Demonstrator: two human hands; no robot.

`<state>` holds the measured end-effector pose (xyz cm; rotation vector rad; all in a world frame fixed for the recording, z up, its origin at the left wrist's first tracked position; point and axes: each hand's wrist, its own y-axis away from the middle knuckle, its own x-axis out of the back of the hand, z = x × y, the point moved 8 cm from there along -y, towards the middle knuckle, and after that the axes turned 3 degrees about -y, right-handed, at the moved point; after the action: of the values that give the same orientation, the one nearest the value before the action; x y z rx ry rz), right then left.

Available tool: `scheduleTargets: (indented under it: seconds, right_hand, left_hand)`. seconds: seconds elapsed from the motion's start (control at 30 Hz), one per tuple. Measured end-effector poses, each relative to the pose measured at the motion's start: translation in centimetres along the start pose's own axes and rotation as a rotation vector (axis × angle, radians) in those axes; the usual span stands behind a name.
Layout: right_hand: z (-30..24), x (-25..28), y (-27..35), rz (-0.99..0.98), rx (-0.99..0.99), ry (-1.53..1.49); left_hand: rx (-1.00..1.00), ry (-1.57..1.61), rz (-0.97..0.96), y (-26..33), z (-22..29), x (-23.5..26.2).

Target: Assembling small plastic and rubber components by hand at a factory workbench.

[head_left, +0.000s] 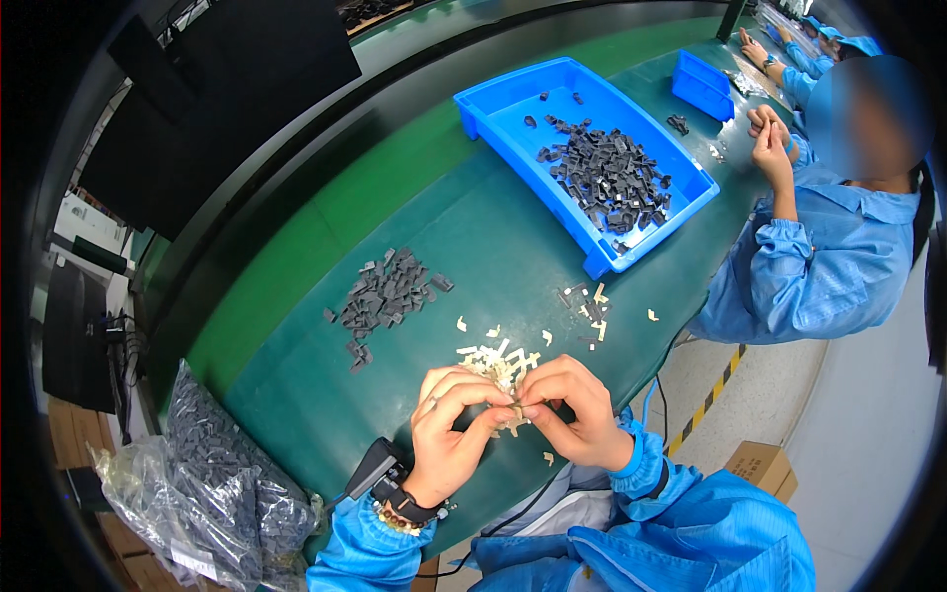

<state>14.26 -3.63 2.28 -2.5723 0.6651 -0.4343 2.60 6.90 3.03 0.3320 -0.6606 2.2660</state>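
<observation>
Both of my hands meet over a small pile of cream-coloured, bent pieces (503,363) on the green table. My left hand (452,419) is closed in a pinch of thumb and forefinger. Its fingertips almost touch those of my right hand (575,412), which pinches in the same way. What lies between the fingertips is tiny and mostly hidden, so its kind cannot be told. Loose cream pieces lie around the pile, and a few small dark parts (575,296) are mixed with others just beyond my right hand. A heap of dark grey plastic parts (388,291) sits beyond my left hand.
A blue tray (533,158) holding many black parts stands at the far right, with a smaller blue bin (702,87) behind it. Clear plastic bags of dark parts (212,474) rest at the lower left. A co-worker in blue (819,266) works at the right.
</observation>
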Motion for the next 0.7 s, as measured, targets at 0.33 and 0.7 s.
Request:
scheduleTargets:
  seconds: [0.33, 0.7]
  right_hand:
    - [-0.5, -0.2, 0.1, 0.009, 0.095, 0.073]
    - [1.4, 1.0, 0.5, 0.139, -0.118, -0.034]
  left_hand:
    - [-0.030, -0.013, -0.074, 0.6, -0.1, -0.8]
    - [-0.006, -0.023, -0.052, 0.3, -0.3, -0.7]
